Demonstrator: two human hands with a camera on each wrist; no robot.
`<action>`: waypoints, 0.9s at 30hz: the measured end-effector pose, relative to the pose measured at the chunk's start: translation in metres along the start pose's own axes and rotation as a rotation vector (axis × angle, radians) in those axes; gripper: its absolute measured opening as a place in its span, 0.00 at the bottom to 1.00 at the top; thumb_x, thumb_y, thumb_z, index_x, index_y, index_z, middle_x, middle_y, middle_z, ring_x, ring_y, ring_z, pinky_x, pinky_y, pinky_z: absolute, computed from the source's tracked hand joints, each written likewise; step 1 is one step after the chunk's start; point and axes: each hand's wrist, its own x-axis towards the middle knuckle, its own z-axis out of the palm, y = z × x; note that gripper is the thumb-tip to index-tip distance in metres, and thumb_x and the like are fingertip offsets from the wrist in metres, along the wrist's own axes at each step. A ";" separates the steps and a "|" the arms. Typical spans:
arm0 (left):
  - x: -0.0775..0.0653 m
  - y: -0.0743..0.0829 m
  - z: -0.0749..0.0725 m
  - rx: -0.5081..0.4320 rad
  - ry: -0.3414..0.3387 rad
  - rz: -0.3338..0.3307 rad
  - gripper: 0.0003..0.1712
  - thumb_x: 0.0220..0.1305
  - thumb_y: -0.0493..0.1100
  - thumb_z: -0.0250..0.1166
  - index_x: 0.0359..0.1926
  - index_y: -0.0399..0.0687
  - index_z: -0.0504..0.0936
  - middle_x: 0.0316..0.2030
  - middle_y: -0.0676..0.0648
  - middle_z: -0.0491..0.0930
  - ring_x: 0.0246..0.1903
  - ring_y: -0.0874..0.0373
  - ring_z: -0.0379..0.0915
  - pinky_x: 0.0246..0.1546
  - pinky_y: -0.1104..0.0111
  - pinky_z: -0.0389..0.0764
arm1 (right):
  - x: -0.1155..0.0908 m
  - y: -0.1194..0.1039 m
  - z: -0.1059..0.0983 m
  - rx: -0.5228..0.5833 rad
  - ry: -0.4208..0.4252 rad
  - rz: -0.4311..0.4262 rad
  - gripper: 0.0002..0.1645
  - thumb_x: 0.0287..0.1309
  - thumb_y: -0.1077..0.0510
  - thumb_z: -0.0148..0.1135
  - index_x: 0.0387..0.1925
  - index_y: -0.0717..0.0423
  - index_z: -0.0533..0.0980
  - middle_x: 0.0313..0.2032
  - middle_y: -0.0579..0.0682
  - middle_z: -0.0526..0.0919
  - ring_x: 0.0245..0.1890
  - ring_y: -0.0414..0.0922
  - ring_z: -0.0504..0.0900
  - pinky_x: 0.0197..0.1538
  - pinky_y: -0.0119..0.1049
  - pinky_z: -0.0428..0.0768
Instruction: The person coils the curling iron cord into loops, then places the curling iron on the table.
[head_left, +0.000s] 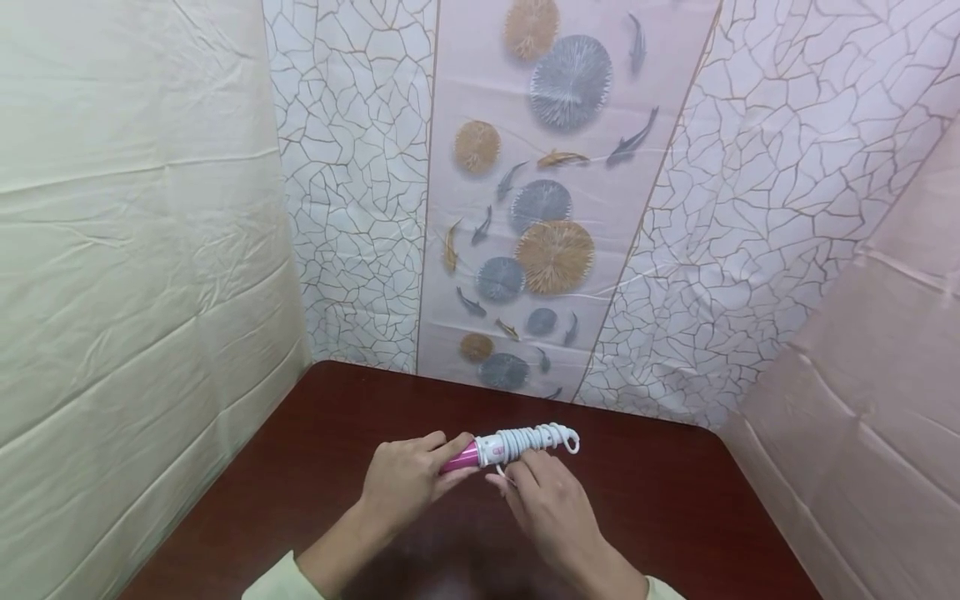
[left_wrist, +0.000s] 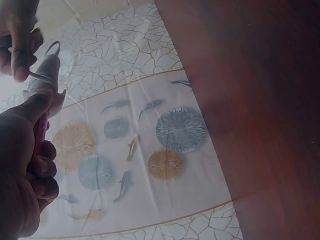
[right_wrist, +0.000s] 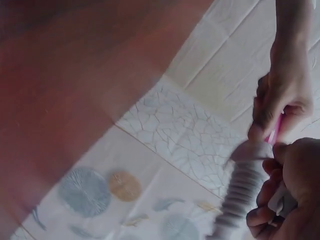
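Observation:
A pink and white hair styling iron point(head_left: 487, 450) is held up over the table, tilted slightly. White cord point(head_left: 517, 443) is coiled in several tight turns around its white handle, with a loop sticking out at the far end. My left hand point(head_left: 401, 479) grips the pink part point(head_left: 462, 456), thumb lying along it near the white section. My right hand point(head_left: 551, 504) pinches the loose run of cord just below the coils. In the right wrist view, a pale plug-like piece point(right_wrist: 282, 201) sits within the curled fingers of that hand, partly hidden.
The dark reddish-brown table point(head_left: 300, 483) lies beneath both hands. Behind it hangs a patterned cloth point(head_left: 510, 192) with fish and round motifs. Plain cloth walls, one on the left point(head_left: 150, 275) and one on the right point(head_left: 862, 400), close in the sides.

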 end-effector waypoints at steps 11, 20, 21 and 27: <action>-0.015 -0.004 0.004 -0.027 -0.010 0.044 0.24 0.55 0.67 0.84 0.49 0.67 0.93 0.22 0.60 0.73 0.14 0.66 0.57 0.14 0.73 0.61 | 0.021 0.016 -0.019 0.014 -0.243 -0.284 0.21 0.88 0.50 0.47 0.38 0.48 0.82 0.37 0.42 0.77 0.39 0.43 0.76 0.42 0.38 0.74; -0.012 0.002 0.000 -0.076 -0.007 0.100 0.23 0.56 0.67 0.84 0.49 0.68 0.92 0.22 0.61 0.74 0.16 0.70 0.57 0.15 0.76 0.61 | 0.020 0.031 -0.010 0.241 -0.045 -0.213 0.07 0.68 0.50 0.74 0.38 0.48 0.85 0.37 0.41 0.81 0.37 0.41 0.75 0.42 0.33 0.69; -0.012 0.003 0.000 -0.073 -0.004 0.110 0.23 0.56 0.67 0.84 0.49 0.68 0.92 0.23 0.61 0.73 0.16 0.70 0.56 0.15 0.77 0.61 | 0.018 0.032 -0.009 0.268 -0.042 -0.194 0.07 0.68 0.50 0.75 0.39 0.47 0.86 0.38 0.41 0.81 0.38 0.41 0.76 0.42 0.32 0.69; -0.013 0.008 -0.001 -0.060 0.022 0.148 0.23 0.56 0.69 0.83 0.49 0.69 0.92 0.24 0.62 0.75 0.15 0.70 0.62 0.15 0.77 0.63 | 0.011 0.037 -0.009 0.400 -0.086 -0.093 0.10 0.60 0.58 0.82 0.41 0.46 0.89 0.42 0.43 0.83 0.40 0.39 0.79 0.47 0.29 0.75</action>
